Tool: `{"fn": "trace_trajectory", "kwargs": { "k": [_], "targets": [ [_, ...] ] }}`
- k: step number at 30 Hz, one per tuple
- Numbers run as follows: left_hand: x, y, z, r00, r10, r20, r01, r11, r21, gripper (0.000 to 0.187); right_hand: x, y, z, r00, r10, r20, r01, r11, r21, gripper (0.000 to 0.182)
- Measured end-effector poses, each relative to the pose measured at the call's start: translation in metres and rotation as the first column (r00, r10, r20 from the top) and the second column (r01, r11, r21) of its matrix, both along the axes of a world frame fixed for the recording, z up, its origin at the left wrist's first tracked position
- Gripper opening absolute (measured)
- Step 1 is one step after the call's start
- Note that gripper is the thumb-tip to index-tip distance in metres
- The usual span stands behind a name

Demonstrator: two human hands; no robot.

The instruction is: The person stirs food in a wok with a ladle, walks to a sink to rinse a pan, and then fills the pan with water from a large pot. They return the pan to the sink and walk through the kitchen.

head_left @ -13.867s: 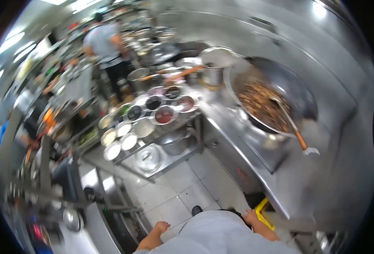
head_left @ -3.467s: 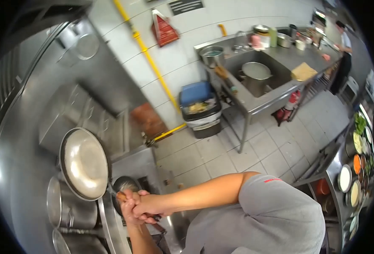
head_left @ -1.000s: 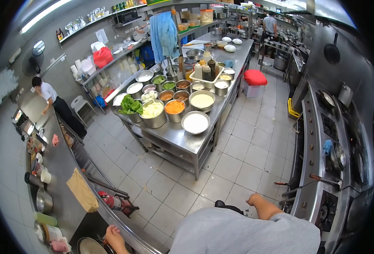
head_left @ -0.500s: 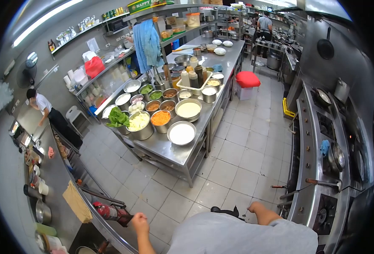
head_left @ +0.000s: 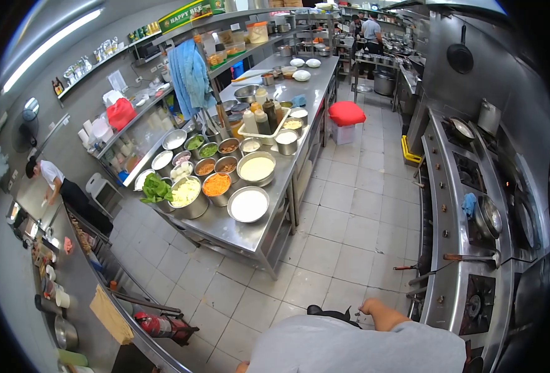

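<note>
My right hand [head_left: 369, 304] is over the floor just beyond the front of my grey shirt [head_left: 355, 345], beside a black object [head_left: 324, 312] whose kind I cannot make out. Its fingers are too small to read, and I see nothing in it. Of my left hand [head_left: 243, 367] only a patch of skin shows at the bottom edge, its fingers hidden. Ahead stands a steel table [head_left: 259, 233] with a bowl of white contents [head_left: 248, 204], a pot of shredded orange food [head_left: 217, 184], a pot of pale yellow chopped food [head_left: 186, 193] and leafy greens [head_left: 157, 189].
A stove [head_left: 452, 239] with pans and a ladle lies along the right. On the left runs a counter [head_left: 94, 273] with cardboard [head_left: 111, 315] on it, a fire extinguisher [head_left: 163, 324] beside it. A red-topped stool [head_left: 347, 113] stands in the aisle. A person [head_left: 69, 193] bends at far left.
My left hand has dropped back almost out of view at the bottom edge. My view has shifted slightly, so the table and surroundings sit further left. The person at left bends lower.
</note>
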State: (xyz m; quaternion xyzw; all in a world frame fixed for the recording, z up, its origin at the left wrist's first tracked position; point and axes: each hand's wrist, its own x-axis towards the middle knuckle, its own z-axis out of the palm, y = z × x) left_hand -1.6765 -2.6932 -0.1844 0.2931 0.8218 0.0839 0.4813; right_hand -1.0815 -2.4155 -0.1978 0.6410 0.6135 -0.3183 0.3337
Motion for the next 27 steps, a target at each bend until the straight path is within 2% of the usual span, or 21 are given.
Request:
{"fn": "trace_trajectory", "kwargs": {
  "k": [3,5,9,11,15,18,20,24,27],
  "targets": [
    [0.004,0.001,0.007,0.996,0.086,0.013,-0.086,0.996,-0.014,0.055,0.005,-0.006,0.005,1.0,-0.02,0.019,0.021,0.999,-0.04,0.063],
    [0.001,0.006,0.01,0.991,0.134,0.022,-0.134,0.991,-0.007,0.054,0.008,-0.007,0.004,0.999,-0.021,0.049,0.019,0.999,0.032,0.051],
    [-0.005,0.017,0.018,0.979,0.198,0.037,-0.199,0.98,0.015,0.051,0.002,-0.007,0.023,0.998,-0.05,0.049,0.05,0.999,0.001,0.052],
    [-0.006,0.021,0.019,0.978,0.206,0.042,-0.207,0.978,0.02,0.05,-0.006,-0.004,0.033,0.996,-0.083,-0.01,0.083,0.996,-0.011,0.064],
    [-0.007,0.031,0.017,0.977,0.207,0.055,-0.208,0.978,0.015,0.048,-0.02,-0.009,0.04,0.993,-0.119,-0.006,0.12,0.991,0.065,0.065],
    [-0.004,0.034,0.015,0.977,0.202,0.067,-0.203,0.979,0.01,0.046,-0.022,-0.012,0.043,0.993,-0.117,0.005,0.117,0.993,0.007,0.062],
    [-0.002,0.035,0.015,0.977,0.199,0.076,-0.2,0.98,0.008,0.045,-0.012,-0.017,0.016,0.998,-0.069,0.003,0.069,0.997,-0.023,0.062],
    [-0.001,0.027,0.01,0.977,0.196,0.079,-0.197,0.98,0.003,0.043,-0.004,-0.035,0.021,0.992,-0.127,0.021,0.128,0.991,-0.028,0.063],
    [0.0,0.022,0.01,0.974,0.213,0.082,-0.214,0.977,0.003,0.041,0.001,-0.038,0.025,0.998,-0.064,0.015,0.063,0.995,0.079,0.063]
  ]
}}
